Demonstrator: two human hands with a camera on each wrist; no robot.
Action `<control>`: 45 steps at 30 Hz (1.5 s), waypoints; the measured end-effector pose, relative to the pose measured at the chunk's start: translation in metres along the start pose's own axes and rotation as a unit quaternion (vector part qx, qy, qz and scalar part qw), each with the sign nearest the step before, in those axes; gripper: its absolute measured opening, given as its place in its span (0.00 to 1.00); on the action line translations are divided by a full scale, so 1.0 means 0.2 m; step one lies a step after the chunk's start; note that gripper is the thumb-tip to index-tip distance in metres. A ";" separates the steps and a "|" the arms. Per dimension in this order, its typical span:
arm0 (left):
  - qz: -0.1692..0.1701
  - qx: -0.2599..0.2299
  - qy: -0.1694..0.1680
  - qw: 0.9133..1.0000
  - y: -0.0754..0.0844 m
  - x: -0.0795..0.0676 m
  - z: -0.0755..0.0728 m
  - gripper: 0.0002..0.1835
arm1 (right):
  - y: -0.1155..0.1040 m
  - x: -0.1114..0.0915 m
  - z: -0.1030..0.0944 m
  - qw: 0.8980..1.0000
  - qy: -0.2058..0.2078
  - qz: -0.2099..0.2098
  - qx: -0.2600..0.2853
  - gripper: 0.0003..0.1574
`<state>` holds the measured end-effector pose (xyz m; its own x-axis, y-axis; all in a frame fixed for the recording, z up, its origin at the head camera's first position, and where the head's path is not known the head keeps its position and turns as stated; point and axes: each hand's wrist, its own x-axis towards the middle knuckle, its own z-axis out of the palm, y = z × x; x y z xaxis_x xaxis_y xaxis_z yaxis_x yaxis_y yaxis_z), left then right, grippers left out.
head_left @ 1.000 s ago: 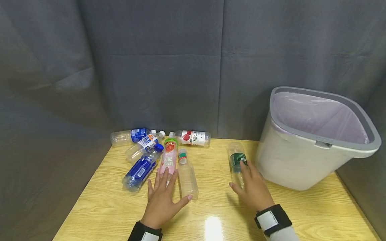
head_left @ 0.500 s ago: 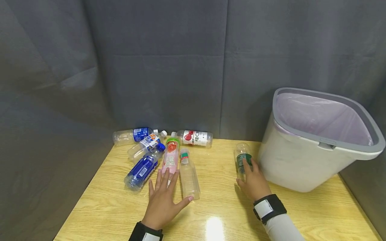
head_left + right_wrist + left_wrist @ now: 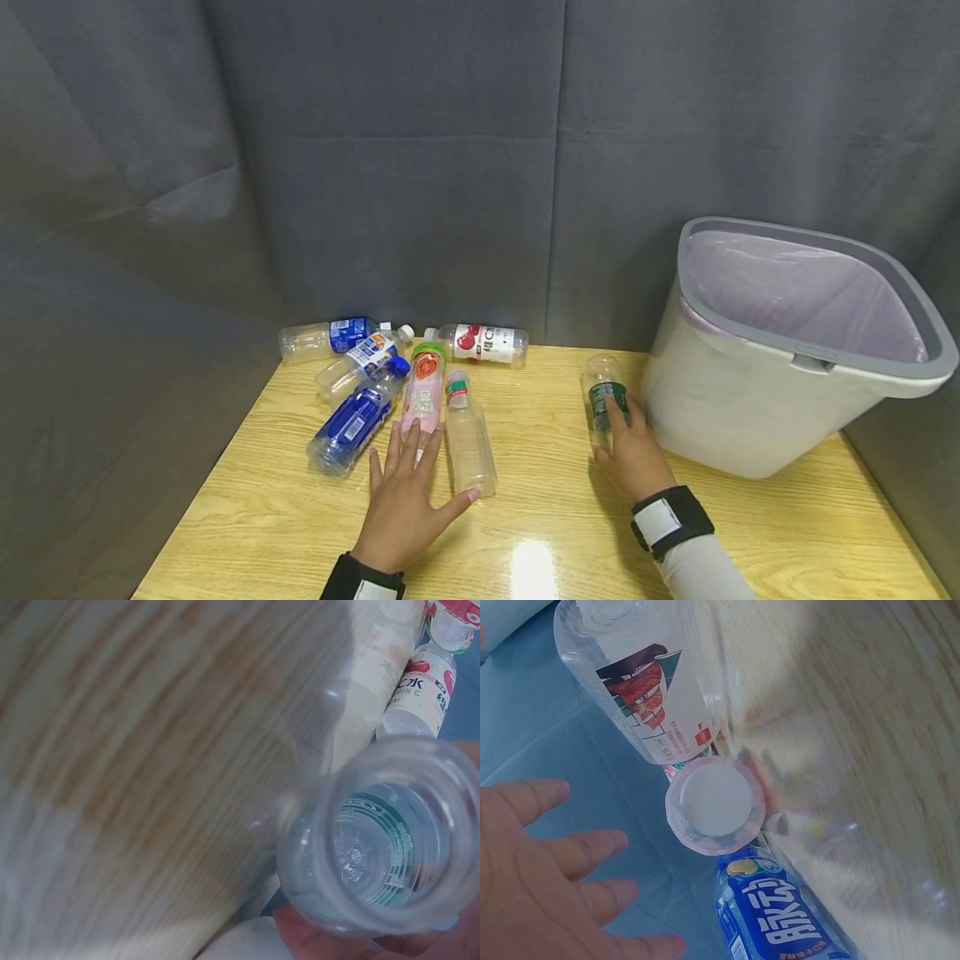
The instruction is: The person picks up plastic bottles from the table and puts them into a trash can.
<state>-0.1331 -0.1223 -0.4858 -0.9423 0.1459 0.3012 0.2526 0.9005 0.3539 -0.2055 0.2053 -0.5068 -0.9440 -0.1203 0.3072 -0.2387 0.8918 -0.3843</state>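
My left hand (image 3: 405, 510) is spread with straight fingers over the near end of a pink-labelled bottle (image 3: 424, 400). In the left wrist view those fingers stand apart from the round end of the pink bottle (image 3: 718, 801). Next to its thumb lies a clear bottle (image 3: 471, 446) with a green and red neck band. On the right, my right hand (image 3: 636, 462) grips a clear, green-labelled bottle (image 3: 604, 400) lying on the table, its neck end hidden under the palm. The right wrist view looks into the uncapped mouth of this bottle (image 3: 367, 859), fingers along its side.
A white bin (image 3: 712, 400) with a grey rim and a lilac liner stands on the right, close to my right hand. More bottles lie at the left: two blue-labelled ones (image 3: 356, 421), an orange-and-white-labelled one (image 3: 360, 367) and a cherry-labelled one (image 3: 487, 344) by the grey curtain (image 3: 405, 208).
My right hand has closed in on the green-labelled bottle, which has shifted slightly right toward the bin. The left hand and the other bottles look the same; the head view has shifted slightly.
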 end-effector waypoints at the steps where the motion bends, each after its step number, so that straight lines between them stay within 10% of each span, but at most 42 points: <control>1: 0.000 -0.001 0.000 1.000 0.00 0.00 0.00 0.50 | 0.00 0.00 0.00 1.000 0.004 -0.002 0.001 0.51; 17: -0.003 0.012 -0.015 1.000 0.01 0.00 0.01 0.50 | -0.02 -0.04 -0.07 0.999 0.016 -0.032 0.022 0.50; 27: 0.001 0.006 -0.023 1.000 0.02 0.00 0.01 0.50 | -0.17 -0.08 -0.27 0.995 0.020 -0.083 0.048 0.53; 38: 0.017 -0.001 -0.013 1.000 0.01 -0.01 0.02 0.50 | -0.41 -0.05 -0.90 0.971 0.122 -0.201 0.033 0.53; 45: 0.020 -0.011 -0.011 1.000 0.03 0.00 0.02 0.49 | -0.31 0.07 -1.34 0.973 0.157 -0.170 -0.025 0.56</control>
<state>-0.1327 -0.1163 -0.4872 -0.9358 0.1914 0.2960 0.2952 0.8845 0.3614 -0.1438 0.2643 -0.2454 -0.6944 -0.2802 0.6629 -0.5069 0.8442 -0.1741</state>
